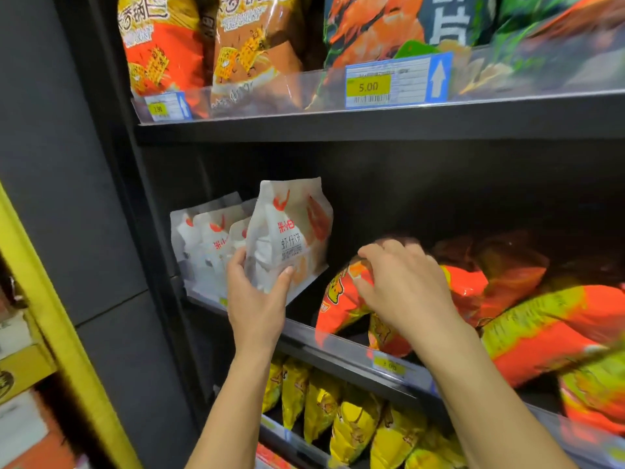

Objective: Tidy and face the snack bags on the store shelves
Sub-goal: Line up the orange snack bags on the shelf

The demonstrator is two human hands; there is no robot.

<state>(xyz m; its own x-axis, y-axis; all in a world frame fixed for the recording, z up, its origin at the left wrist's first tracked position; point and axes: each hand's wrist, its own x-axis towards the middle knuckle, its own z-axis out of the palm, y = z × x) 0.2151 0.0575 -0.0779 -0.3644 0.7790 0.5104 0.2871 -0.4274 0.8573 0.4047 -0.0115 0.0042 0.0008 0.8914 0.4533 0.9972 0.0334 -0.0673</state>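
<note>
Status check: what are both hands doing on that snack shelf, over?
Left hand gripping white bag, front facing out. Right hand pinching slumped orange bag. More orange bags piled to its right.

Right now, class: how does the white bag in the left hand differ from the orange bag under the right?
The white bag is held upright; the orange bag lies slumped forward. The white bag is pale; the orange bag is orange and yellow. Both are snack bags at one shelf.
</note>
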